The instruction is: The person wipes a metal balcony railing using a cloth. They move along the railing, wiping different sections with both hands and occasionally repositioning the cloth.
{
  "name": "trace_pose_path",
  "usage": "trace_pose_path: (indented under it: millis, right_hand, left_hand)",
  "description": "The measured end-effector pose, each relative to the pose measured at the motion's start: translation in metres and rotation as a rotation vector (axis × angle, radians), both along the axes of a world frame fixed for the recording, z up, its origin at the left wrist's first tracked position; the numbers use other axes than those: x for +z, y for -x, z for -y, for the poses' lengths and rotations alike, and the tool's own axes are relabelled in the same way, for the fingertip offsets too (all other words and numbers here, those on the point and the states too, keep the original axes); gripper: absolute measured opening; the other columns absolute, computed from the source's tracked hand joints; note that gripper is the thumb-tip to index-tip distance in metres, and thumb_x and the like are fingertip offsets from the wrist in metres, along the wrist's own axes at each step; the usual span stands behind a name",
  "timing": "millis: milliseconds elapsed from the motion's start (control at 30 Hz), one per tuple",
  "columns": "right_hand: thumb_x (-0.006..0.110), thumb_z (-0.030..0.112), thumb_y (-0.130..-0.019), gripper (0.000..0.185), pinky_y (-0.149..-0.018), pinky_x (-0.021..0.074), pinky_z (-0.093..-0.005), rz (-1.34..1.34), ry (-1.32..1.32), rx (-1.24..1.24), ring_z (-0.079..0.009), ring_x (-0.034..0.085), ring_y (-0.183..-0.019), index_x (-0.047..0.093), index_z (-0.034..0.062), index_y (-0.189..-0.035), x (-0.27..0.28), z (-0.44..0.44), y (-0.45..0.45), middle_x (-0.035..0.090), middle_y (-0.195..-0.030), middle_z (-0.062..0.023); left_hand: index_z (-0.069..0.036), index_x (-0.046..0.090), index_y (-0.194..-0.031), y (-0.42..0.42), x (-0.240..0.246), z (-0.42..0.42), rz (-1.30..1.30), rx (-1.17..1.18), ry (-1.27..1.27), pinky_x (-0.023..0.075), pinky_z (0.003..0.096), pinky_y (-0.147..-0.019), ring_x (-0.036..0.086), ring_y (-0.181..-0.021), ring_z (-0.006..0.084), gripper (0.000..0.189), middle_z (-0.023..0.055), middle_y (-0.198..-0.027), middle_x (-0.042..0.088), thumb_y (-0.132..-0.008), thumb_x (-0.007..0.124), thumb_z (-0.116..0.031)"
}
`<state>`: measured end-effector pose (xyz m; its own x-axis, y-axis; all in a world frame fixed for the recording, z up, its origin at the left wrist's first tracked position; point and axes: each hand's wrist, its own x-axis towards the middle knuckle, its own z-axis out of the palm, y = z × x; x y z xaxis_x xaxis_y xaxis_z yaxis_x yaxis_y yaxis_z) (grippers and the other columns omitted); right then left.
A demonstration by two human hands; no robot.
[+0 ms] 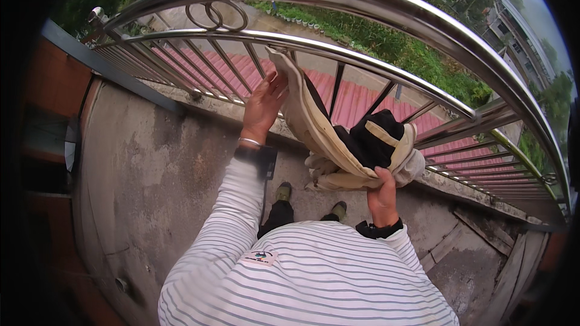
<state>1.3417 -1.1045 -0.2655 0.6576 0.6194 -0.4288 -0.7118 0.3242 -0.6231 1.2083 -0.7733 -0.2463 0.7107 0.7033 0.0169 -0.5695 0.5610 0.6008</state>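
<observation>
A beige cloth item with a black inside point(312, 117), perhaps a garment or bag, spreads in front of my body beside the railing. My right hand point(384, 194) pinches its lower edge, thumb on top. Against the raised left side of the cloth lies my left hand point(265, 106), fingers stretched upward; whether they grip it is hidden. The cloth's tip reaches the lower rail. A black fold with a cream strip point(380, 132) bulges up near my right hand, and bunched pale fabric point(324, 165) hangs beneath.
A curved stainless steel railing point(362, 2) with upright bars runs across the front and right. Beyond it lies a red corrugated roof point(208, 61) below. Wooden boards point(521, 258) lie at the right on the concrete floor point(149, 181). My shoes point(284, 191) stand below the cloth.
</observation>
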Motion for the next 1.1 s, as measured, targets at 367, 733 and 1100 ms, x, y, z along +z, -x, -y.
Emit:
trace_pose_path:
  millis: [367, 733, 1100]
  right_hand:
    - [0.061, 0.017, -0.079, 0.05, -0.101, 0.0386, -0.0406, -0.13, 0.105, 0.076, -0.0273, 0.056, -0.11, 0.05, 0.0044, -0.126, -0.037, 0.003, -0.012, 0.059, -0.121, -0.0105]
    - [0.062, 0.014, -0.078, 0.051, -0.1, 0.0408, -0.0431, -0.001, 0.264, -0.11, -0.0274, 0.058, -0.108, 0.05, 0.0051, -0.127, -0.025, 0.012, 0.044, 0.061, -0.119, -0.0094]
    - [0.056, 0.016, -0.085, 0.048, -0.105, 0.0376, -0.0427, 0.0, 0.085, -0.326, -0.0272, 0.054, -0.117, 0.049, 0.0059, -0.131, -0.002, 0.024, 0.093, 0.056, -0.128, -0.0102]
  left_hand:
    - [0.0, 0.061, -0.106, 0.065, -0.181, 0.038, -1.011, 0.292, -0.034, 0.0486, 0.0232, -0.057, 0.061, -0.071, 0.011, 0.024, 0.0068, -0.091, 0.065, -0.084, 0.058, -0.007]
    - [-0.012, 0.058, -0.118, 0.011, -0.132, 0.032, -0.671, -0.062, -1.382, 0.0467, 0.0367, -0.09, 0.055, -0.105, 0.0321, 0.047, 0.0138, -0.115, 0.055, -0.073, 0.058, 0.0]
    - [-0.011, 0.055, -0.117, -0.033, -0.123, 0.058, -0.517, -0.214, -1.713, 0.0379, 0.0435, -0.096, 0.047, -0.115, 0.0332, 0.045, 0.0161, -0.119, 0.053, -0.073, 0.061, -0.01]
